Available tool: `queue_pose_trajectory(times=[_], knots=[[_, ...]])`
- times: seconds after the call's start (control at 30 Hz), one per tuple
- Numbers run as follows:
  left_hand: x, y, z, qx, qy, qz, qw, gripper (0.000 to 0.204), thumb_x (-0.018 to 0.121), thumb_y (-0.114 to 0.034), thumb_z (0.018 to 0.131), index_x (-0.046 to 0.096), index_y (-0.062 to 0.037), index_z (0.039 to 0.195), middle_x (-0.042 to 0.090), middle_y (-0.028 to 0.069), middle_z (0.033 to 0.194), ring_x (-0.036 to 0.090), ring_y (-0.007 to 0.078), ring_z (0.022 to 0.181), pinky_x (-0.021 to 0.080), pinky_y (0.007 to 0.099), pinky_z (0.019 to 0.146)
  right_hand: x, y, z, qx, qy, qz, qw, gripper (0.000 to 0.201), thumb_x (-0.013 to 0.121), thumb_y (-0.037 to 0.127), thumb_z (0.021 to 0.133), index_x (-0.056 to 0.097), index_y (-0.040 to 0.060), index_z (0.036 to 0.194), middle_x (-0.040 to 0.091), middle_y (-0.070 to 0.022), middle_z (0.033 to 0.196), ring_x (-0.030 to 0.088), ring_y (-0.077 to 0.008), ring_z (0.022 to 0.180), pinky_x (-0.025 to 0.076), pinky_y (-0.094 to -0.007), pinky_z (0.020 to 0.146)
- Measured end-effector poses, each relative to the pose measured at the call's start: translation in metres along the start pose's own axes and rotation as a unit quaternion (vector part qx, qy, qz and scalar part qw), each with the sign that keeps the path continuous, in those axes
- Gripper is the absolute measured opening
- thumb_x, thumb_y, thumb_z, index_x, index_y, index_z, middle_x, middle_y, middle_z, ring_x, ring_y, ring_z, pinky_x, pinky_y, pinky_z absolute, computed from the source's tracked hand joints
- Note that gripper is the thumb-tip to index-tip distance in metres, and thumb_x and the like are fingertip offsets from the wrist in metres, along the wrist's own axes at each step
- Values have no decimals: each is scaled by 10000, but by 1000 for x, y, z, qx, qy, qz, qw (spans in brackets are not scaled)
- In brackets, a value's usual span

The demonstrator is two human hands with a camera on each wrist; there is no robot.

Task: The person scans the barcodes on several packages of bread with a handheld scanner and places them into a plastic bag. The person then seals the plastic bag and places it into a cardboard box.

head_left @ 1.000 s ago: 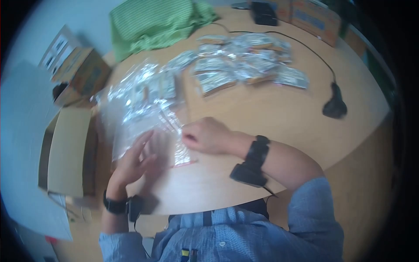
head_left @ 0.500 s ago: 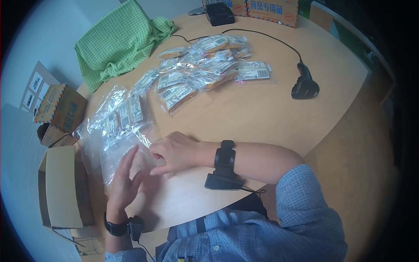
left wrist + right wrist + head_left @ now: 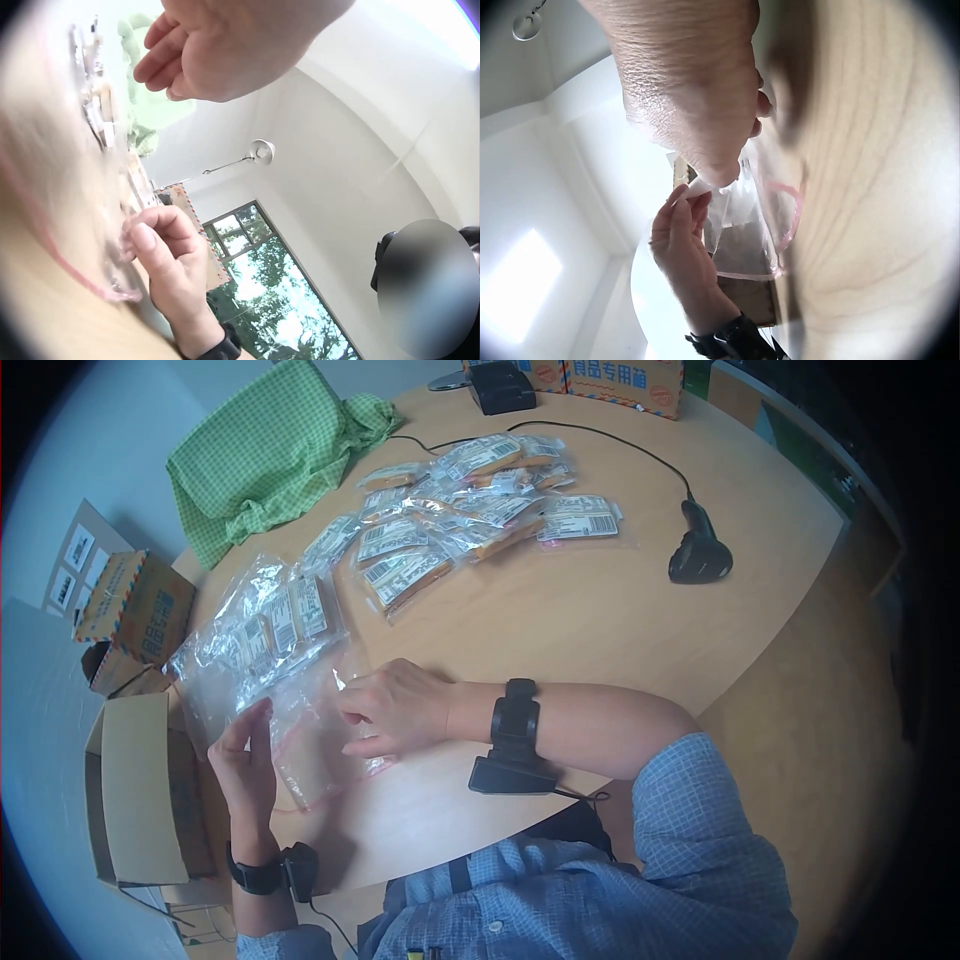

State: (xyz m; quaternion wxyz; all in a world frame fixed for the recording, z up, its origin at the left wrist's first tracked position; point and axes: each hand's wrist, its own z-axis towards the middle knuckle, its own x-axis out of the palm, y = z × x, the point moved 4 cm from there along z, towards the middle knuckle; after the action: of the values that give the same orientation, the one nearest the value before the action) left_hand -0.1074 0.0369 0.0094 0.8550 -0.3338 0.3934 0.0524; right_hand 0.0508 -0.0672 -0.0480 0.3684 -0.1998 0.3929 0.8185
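A clear plastic bag (image 3: 312, 765) with a pink-red edge lies at the table's front left, its mouth spread between the two hands. My left hand (image 3: 245, 765) pinches film at its left side, thumb and fingertips close together; the right wrist view shows whitish film at those fingertips. Across from it, my right hand (image 3: 400, 705) pinches the bag's right side between thumb and curled fingers, as the left wrist view shows at its fingertips (image 3: 135, 236). Just beyond lie labelled flat packets (image 3: 300, 615) under shiny clear film.
A pile of labelled packets (image 3: 470, 510) lies mid-table, with a black barcode scanner (image 3: 700, 550) and its cable to the right. At left stand an open carton (image 3: 140, 790) and a smaller printed box (image 3: 150, 605). A green checked cloth (image 3: 260, 470) lies at the back.
My left hand has moved left, its spread fingers drawing together, and the pink-edged mouth has widened. The right hand stays nearly still over the last half second. Earlier, the head view swung right.
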Motion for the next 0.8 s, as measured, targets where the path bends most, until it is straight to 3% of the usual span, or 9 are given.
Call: queue_pose_trajectory(times=[0.13, 0.27, 0.33, 0.43, 0.5, 0.67, 0.73, 0.8], knots=[[2, -9, 0, 26, 36, -4, 999, 195, 540, -24, 845, 615, 17, 1020, 670, 96, 828, 623, 135, 785, 464, 261, 748, 2, -1, 0, -25, -42, -1, 999, 198, 649, 187, 695, 489, 75, 664, 550, -66, 645, 560, -273, 571, 438, -364, 517], [-4, -37, 2, -9, 71, -27, 997, 259, 551, -53, 845, 575, 9, 1096, 665, 89, 783, 625, 131, 746, 474, 263, 725, 6, -6, -1, -17, -64, -16, 998, 166, 633, 167, 711, 497, 79, 675, 552, -69, 647, 562, -278, 577, 443, -370, 517], [-4, -53, 2, -77, 179, -234, 952, 316, 569, -74, 833, 545, 3, 1139, 652, 86, 737, 626, 122, 720, 480, 254, 699, 6, -7, -1, -17, -56, -18, 998, 154, 622, 164, 720, 500, 81, 677, 552, -71, 644, 563, -280, 579, 445, -372, 517], [-7, -95, 15, -17, 205, -251, 946, 304, 580, -85, 821, 562, 8, 1110, 639, 87, 710, 619, 109, 700, 477, 237, 668, 9, -9, 0, 13, -2, -27, 1000, 142, 608, 181, 736, 510, 93, 682, 555, -73, 639, 570, -277, 588, 447, -373, 526], [1, -113, 35, 49, 211, -175, 961, 300, 570, -82, 817, 561, 13, 1102, 639, 88, 718, 616, 118, 682, 477, 240, 661, 9, -9, 0, 33, 36, -1, 999, 117, 557, 194, 757, 550, 79, 738, 593, -126, 655, 602, -307, 646, 470, -406, 591], [62, -96, 98, 111, 304, -61, 944, 340, 579, -135, 841, 529, 52, 1121, 621, 120, 919, 593, 158, 843, 471, 261, 744, 4, -8, 0, 45, 53, -12, 997, 151, 591, 213, 764, 532, 95, 690, 586, -75, 670, 584, -288, 610, 452, -397, 575], [92, -78, 119, 112, 305, 34, 945, 386, 604, -210, 803, 545, 18, 1108, 620, 196, 970, 613, 260, 900, 473, 348, 771, 5, -8, 0, 51, 88, -20, 995, 162, 590, 222, 770, 543, 83, 700, 594, -76, 687, 587, -294, 618, 454, -402, 577], [120, -60, 130, 137, 310, 80, 938, 444, 614, -260, 789, 534, 24, 1121, 611, 202, 993, 600, 289, 924, 461, 364, 795, 8, -10, -1, 46, 72, -19, 996, 161, 594, 215, 767, 548, 71, 715, 595, -86, 689, 584, -305, 619, 454, -408, 575]])
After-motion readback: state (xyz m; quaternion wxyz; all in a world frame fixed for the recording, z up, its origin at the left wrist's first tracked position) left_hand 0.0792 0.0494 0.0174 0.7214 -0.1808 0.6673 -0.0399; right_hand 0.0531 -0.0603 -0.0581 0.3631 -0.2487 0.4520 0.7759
